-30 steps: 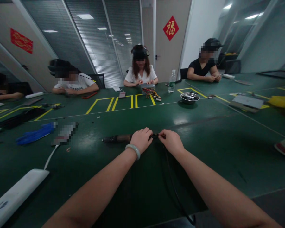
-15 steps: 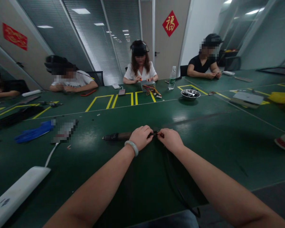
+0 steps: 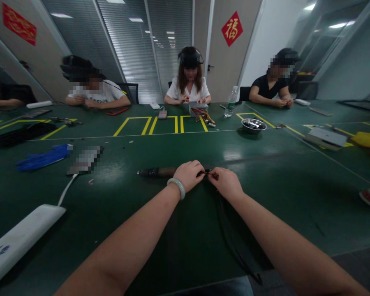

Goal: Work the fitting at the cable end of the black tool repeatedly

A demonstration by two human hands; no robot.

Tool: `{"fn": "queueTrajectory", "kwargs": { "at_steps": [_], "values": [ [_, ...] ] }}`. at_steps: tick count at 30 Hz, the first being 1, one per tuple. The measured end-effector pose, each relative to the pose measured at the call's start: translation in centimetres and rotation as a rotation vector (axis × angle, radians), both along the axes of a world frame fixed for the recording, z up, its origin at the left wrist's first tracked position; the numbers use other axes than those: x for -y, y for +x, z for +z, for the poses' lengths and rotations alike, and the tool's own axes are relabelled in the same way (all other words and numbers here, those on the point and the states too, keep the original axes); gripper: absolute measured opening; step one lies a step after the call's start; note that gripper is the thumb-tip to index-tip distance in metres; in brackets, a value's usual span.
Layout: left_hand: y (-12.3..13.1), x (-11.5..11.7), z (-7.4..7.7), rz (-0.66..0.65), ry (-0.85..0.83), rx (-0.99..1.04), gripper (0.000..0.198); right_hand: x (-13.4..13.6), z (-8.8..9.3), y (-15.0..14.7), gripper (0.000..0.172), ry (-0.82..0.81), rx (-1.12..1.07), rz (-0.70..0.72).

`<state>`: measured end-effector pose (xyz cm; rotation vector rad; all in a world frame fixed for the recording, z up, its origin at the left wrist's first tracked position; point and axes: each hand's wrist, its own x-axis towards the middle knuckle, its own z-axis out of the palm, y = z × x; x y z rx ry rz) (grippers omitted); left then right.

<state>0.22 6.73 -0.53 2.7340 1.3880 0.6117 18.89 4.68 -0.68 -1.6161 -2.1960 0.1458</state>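
Open table (image 3: 296,193) spreads right of your right hand (image 3: 225,181), while a black cable (image 3: 237,252) trails across the near side. Leftward, the dark tool (image 3: 163,172) juts from your left hand (image 3: 189,174), with a phone (image 3: 84,160) and long white case (image 3: 26,240) farther out.

On the surface (image 3: 280,197), a tool (image 3: 160,172) is reaching leftward from under my left grip (image 3: 189,174); a cable (image 3: 243,262) is trailing toward me from near my right grip (image 3: 225,181). A glove (image 3: 43,158) is lying farther left; a bowl (image 3: 253,128) is sitting behind, right.
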Motion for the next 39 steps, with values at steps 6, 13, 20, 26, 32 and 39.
{"fn": "queueTrajectory", "kwargs": {
  "at_steps": [6,13,20,26,32,39],
  "values": [
    [-0.2,-0.1,0.2,-0.002,-0.013,-0.003,0.014,-0.2,-0.3,-0.1,0.018,0.002,-0.008,-0.001],
    [0.0,-0.2,0.2,0.003,-0.004,-0.010,0.011,-0.3,-0.7,-0.7,0.018,0.094,0.086,0.020],
    [-0.1,-0.4,0.1,0.002,-0.022,0.001,0.011,-0.6,-0.3,-0.8,0.028,0.171,0.275,0.100],
    [-0.3,0.1,0.6,0.023,-0.018,0.048,0.026,-1.7,-0.9,-0.6,0.022,0.204,0.295,0.203],
    [-0.6,0.7,0.8,0.018,0.041,0.110,0.039,-3.0,-0.1,-0.6,0.009,0.145,0.364,0.297],
    [-1.9,1.1,1.0,-0.022,0.144,0.220,0.041,-3.5,1.1,1.2,0.017,0.173,0.408,0.223]
  ]
}}
